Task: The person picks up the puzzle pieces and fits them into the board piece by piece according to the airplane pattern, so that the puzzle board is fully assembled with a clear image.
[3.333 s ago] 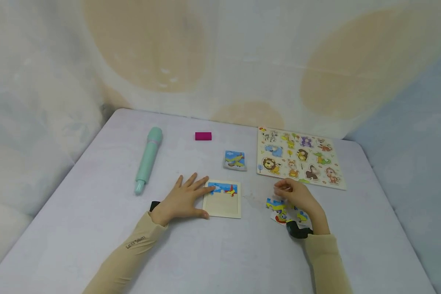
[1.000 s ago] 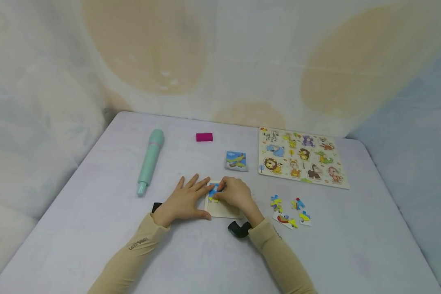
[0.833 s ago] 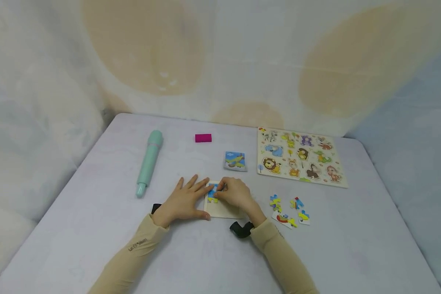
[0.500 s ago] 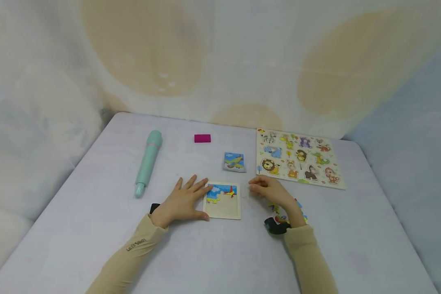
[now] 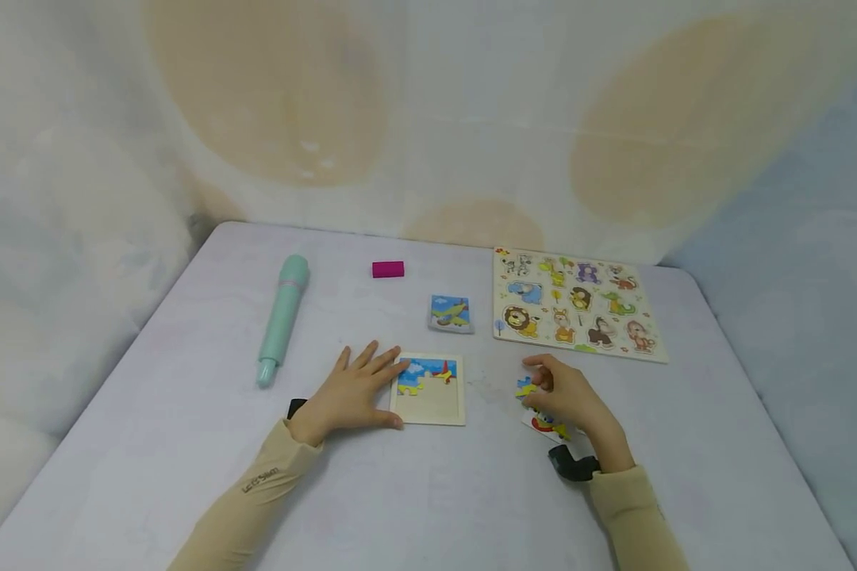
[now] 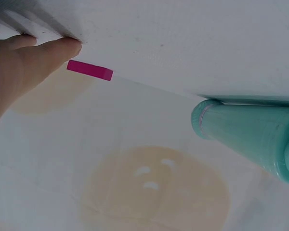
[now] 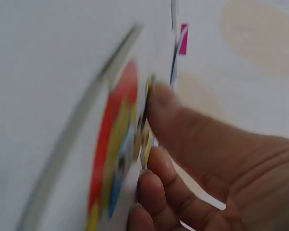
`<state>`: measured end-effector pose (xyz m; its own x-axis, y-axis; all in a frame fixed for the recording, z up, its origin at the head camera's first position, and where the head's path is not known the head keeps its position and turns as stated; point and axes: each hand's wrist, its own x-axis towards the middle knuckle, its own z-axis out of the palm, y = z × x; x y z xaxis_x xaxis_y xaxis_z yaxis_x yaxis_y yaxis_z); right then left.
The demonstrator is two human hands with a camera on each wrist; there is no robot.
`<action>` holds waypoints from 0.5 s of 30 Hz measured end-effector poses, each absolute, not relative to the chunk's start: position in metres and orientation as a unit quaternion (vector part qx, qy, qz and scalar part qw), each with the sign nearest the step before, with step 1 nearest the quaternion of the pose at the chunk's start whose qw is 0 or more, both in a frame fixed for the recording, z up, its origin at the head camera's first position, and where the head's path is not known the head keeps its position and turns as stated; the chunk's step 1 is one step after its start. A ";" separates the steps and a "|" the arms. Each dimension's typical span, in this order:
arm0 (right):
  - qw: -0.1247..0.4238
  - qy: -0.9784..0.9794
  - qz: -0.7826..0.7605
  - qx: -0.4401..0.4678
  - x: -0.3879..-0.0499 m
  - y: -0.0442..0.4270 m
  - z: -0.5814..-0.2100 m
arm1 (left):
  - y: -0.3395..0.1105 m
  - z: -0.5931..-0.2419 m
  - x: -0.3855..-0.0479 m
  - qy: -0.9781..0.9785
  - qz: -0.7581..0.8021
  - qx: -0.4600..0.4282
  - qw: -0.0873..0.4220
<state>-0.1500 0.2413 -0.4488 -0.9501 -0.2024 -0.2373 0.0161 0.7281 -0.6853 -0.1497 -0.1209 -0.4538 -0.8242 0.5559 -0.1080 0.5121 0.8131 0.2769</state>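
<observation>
My left hand (image 5: 350,403) lies flat with fingers spread, and its index fingertip and thumb touch the left side of a square wooden puzzle tray (image 5: 432,410). Joined blue-and-yellow jigsaw pieces (image 5: 410,381) fill the top and upper left of that tray. Over loose jigsaw pieces to the right is my right hand (image 5: 571,396), thumb and index finger parted around a blue-and-yellow jigsaw piece (image 5: 524,388). In the right wrist view, the thumb (image 7: 166,103) is at the edge of a blurred piece; firm contact cannot be made out. A red-mouthed piece (image 5: 543,424) lies just below; the hand hides others.
A mint-green microphone-shaped object (image 5: 282,321) lies at the left. Further back are a magenta block (image 5: 388,270) and a small square airplane picture (image 5: 450,314). An animal puzzle board (image 5: 578,305) occupies the back right. Cloth walls (image 5: 471,119) surround the table.
My right hand reached the tray, left a blue-and-yellow piece at its upper left, then moved right, back to the loose pieces, its thumb and index finger spreading. My left hand stayed at the tray.
</observation>
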 end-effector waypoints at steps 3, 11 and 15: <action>0.140 0.928 -0.338 -0.070 -0.150 0.231 -0.446 | -0.122 -0.456 -0.149 0.947 0.122 0.285 0.089; 0.119 0.952 -0.274 -0.068 -0.147 0.218 -0.437 | -0.121 -0.456 -0.150 0.947 0.121 0.283 0.086; 0.131 0.949 -0.274 -0.077 -0.148 0.217 -0.437 | -0.121 -0.456 -0.149 0.949 0.119 0.279 0.088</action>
<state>-0.1476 0.2174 -0.4373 -0.9537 -0.2176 -0.2076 -0.0733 0.8377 -0.5413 -0.1493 -0.1212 -0.4556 -0.8287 0.5508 -0.0994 0.5090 0.8155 0.2756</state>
